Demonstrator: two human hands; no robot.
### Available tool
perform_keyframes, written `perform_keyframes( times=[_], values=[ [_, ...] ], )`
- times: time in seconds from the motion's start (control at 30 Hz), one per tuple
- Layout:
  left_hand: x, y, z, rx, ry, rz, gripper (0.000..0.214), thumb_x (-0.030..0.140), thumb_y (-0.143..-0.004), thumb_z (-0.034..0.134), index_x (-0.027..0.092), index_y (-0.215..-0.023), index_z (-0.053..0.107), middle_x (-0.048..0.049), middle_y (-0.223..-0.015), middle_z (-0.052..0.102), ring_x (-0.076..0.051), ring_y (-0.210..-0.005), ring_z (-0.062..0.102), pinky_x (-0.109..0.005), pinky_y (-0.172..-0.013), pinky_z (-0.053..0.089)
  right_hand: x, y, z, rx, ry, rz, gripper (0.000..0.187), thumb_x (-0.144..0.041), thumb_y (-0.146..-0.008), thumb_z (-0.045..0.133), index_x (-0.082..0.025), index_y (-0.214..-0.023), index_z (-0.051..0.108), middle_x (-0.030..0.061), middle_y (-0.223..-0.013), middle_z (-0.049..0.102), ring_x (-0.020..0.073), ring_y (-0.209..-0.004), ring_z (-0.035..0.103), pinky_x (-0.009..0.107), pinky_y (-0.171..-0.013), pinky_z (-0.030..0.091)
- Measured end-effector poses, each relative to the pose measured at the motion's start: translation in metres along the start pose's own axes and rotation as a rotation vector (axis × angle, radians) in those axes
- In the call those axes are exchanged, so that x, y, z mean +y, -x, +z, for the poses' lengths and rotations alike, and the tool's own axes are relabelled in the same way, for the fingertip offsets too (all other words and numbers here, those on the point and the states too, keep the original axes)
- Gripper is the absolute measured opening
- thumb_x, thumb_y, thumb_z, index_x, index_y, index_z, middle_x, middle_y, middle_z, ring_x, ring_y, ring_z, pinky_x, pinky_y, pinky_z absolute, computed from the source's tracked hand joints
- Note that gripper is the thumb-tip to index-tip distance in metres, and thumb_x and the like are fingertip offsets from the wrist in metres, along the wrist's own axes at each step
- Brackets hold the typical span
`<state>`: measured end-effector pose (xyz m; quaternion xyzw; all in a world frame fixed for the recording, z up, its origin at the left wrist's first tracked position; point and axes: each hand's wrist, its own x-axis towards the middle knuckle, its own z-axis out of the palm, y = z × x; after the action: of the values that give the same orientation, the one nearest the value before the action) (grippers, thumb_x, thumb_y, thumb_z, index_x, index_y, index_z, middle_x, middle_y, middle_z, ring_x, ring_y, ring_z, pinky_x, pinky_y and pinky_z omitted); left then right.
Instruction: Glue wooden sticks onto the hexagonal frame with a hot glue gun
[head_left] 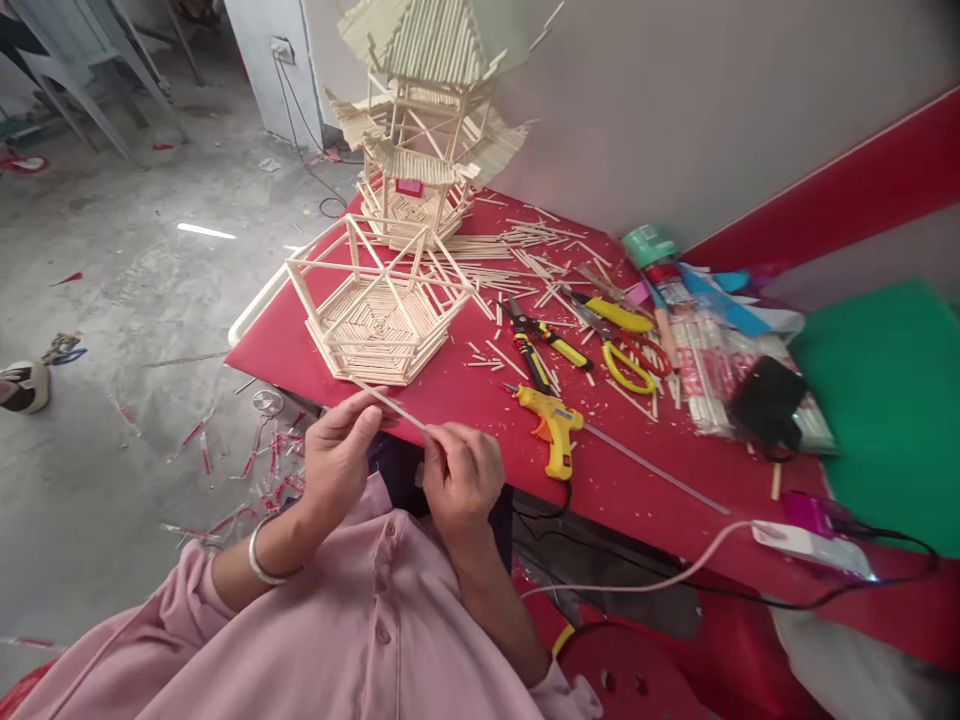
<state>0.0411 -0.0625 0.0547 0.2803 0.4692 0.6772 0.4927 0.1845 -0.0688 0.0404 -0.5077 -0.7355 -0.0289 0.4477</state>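
A thin pale wooden stick spans the gap between my two hands, just over the front edge of the red table. My left hand pinches it near its middle with thumb and fingers. The fingers of my right hand are curled round its right end. Right behind the hands stands a hexagonal stick frame with a woven-looking base and upright posts. A yellow glue gun lies on its side to the right, a long glue stick trailing from its back.
At the back rises a tiered stick pagoda. Loose sticks are strewn beside it. Pliers, scissors and bagged sticks lie to the right. A white power strip with cables sits at the right front.
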Motion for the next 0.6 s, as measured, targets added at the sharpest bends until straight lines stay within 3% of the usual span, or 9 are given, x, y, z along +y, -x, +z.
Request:
perform_keyframes(
  times=[0.1,0.23,0.3,0.4,0.5,0.6],
  values=[
    [0.002,0.004,0.028,-0.051,0.130,-0.101,0.026,0.040,-0.074,0.082,0.018,-0.085,0.075,-0.0044,-0.079,0.074,-0.015,-0.072,0.069,-0.029,-0.074,0.056,-0.002,0.011,-0.014,-0.025,-0.014,0.036,0.009,-0.019,-0.093,0.062,-0.020,-0.100,0.067,0.0052,-0.086,0.071,0.0167,-0.080,0.064,0.032,-0.077,0.047],
    [0.005,0.004,0.046,-0.238,0.133,-0.152,0.025,0.039,-0.079,0.077,0.017,-0.092,0.075,-0.0001,-0.064,0.065,-0.011,-0.056,0.062,-0.022,-0.056,0.049,0.021,-0.003,-0.045,-0.281,-0.126,0.004,0.015,-0.026,-0.097,0.055,-0.023,-0.097,0.070,0.0033,-0.090,0.072,0.0166,-0.085,0.064,0.032,-0.081,0.048],
    [0.002,0.003,0.050,-0.359,0.091,-0.196,0.031,0.040,-0.080,0.077,0.015,-0.098,0.075,0.0014,-0.060,0.060,-0.007,-0.046,0.052,-0.020,-0.045,0.039,0.049,-0.024,-0.059,-0.292,-0.089,0.021,0.021,-0.031,-0.099,0.052,-0.023,-0.098,0.071,0.0042,-0.095,0.072,0.0183,-0.093,0.065,0.034,-0.087,0.048],
    [-0.002,0.002,0.054,-0.434,0.008,-0.267,0.039,0.045,-0.078,0.078,0.011,-0.099,0.075,0.0011,-0.059,0.058,-0.003,-0.042,0.037,-0.019,-0.041,0.024,0.105,-0.062,-0.067,-0.139,0.109,0.197,0.028,-0.037,-0.097,0.050,-0.021,-0.101,0.072,0.0081,-0.100,0.071,0.0211,-0.096,0.064,0.034,-0.087,0.050],
    [-0.003,0.000,0.055,-0.444,-0.031,-0.300,0.044,0.050,-0.079,0.075,0.010,-0.098,0.076,-0.0012,-0.062,0.060,-0.003,-0.045,0.034,-0.020,-0.043,0.023,0.161,-0.099,-0.063,-0.274,0.432,0.334,0.030,-0.031,-0.092,0.052,-0.019,-0.112,0.070,0.0124,-0.111,0.068,0.0265,-0.103,0.062,0.037,-0.088,0.049],
    [-0.002,-0.004,0.055,-0.435,-0.023,-0.291,0.045,0.050,-0.080,0.074,0.011,-0.102,0.075,-0.0017,-0.062,0.062,-0.003,-0.044,0.034,-0.020,-0.043,0.024,0.205,-0.126,-0.062,-0.487,0.754,0.485,0.044,-0.020,-0.087,0.052,-0.011,-0.129,0.062,0.0222,-0.124,0.062,0.0320,-0.116,0.058,0.040,-0.095,0.046]
  ],
)
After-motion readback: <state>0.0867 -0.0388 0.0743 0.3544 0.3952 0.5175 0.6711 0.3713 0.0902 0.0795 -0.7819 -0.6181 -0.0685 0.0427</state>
